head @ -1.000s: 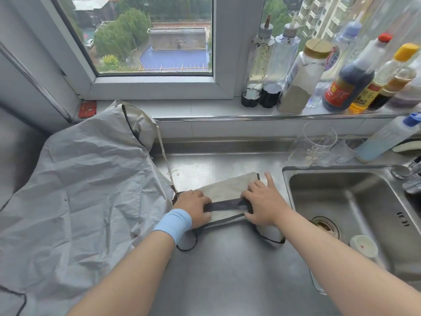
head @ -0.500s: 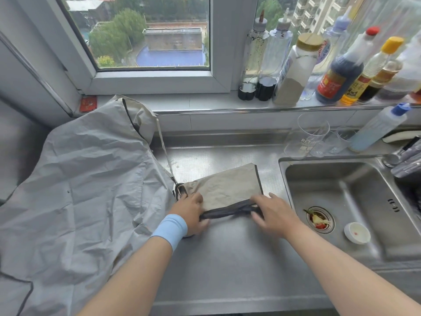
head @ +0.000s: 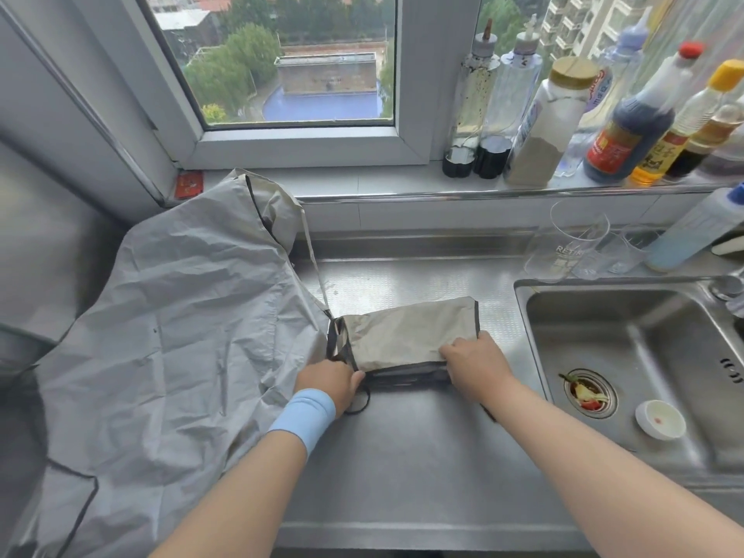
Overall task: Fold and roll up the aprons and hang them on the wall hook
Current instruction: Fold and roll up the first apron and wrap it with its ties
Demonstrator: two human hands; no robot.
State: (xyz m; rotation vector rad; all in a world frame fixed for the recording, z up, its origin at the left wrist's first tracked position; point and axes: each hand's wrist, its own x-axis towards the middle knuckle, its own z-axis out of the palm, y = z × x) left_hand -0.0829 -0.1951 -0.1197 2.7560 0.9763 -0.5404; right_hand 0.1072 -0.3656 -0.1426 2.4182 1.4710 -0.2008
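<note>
Progress-wise I'd call this maybe a third of the way, judging by how things lie. One folded apron [head: 406,332] sits on the steel tabletop [head: 402,457], just left of the sink [head: 628,336]. It's down to a compact flat rectangle, several layers thick, but it's not a roll yet.

The left hand [head: 328,382] is clamped on its near-left corner and the right hand [head: 471,362] has its fingers curled over the near-right edge. So both are gripping the same long edge with the bundle between them. My guess is that's the start of the roll, going away from the body.

What's left: roll this one up and secure it somehow, then do the whole thing for the second apron [head: 161,356]. That one lies spread out and crumpled to the left, its top reaching up toward the window sill and its right side touching the folded one's left end. After that comes the hanging. There's no wall hook in view at all, so I can't say where that goes.

Looks-wise it's thin grey-beige fabric, crinkly and a bit shiny, like light waterproof stuff, with black trim along the edges. A black strap [head: 360,404] loops out loose from under the near-left corner, right by the left wrist. Thin slippery cloth like that probably wants to spring open, so that strap likely needs sorting too.
</note>
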